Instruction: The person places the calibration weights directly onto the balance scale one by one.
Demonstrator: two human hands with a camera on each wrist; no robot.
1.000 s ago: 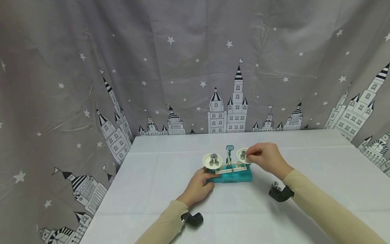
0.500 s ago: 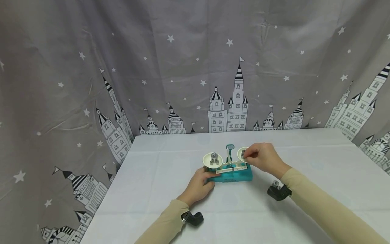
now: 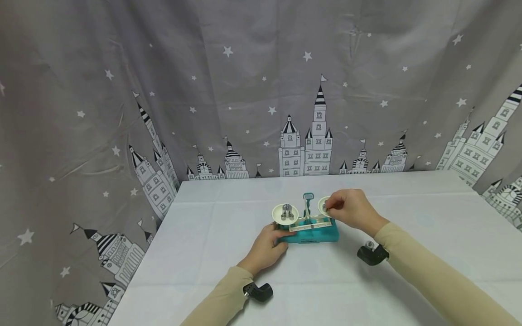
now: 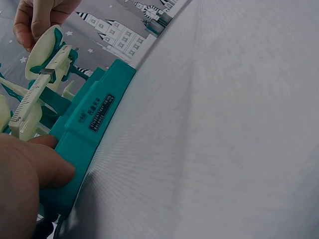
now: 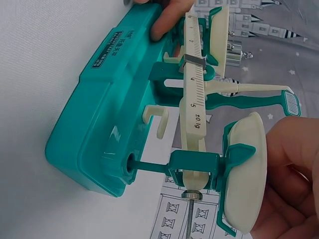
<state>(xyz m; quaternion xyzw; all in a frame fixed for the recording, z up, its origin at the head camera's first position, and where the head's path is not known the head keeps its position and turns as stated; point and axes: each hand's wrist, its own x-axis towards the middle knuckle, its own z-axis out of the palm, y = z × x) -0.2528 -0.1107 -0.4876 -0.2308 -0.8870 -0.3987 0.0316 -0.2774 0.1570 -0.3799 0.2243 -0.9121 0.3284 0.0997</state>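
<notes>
A teal tray balance (image 3: 314, 235) stands on the white table. My left hand (image 3: 266, 250) grips the left end of its base, the thumb on the front side in the left wrist view. Several metal weights (image 3: 287, 213) sit in the cream left pan (image 3: 276, 216). At the right pan (image 3: 321, 203), my right hand (image 3: 354, 210) has thumb and fingertips pinched together on a small metal weight (image 3: 324, 206), mostly covered by the fingers. In the right wrist view, the right pan (image 5: 246, 174) hides the fingertips. The graduated beam (image 5: 195, 84) carries a grey slider (image 5: 194, 60).
Metal weights (image 3: 369, 245) stand on the table (image 3: 216, 226) beside the right wrist's black camera (image 3: 373, 255). Another black camera (image 3: 258, 292) is on the left wrist. A grey curtain (image 3: 244, 90) with castles and stars hangs behind.
My right hand has shifted slightly left over the right pan, so its fingertips cover more of the weights there. The left hand stays in place on the base.
</notes>
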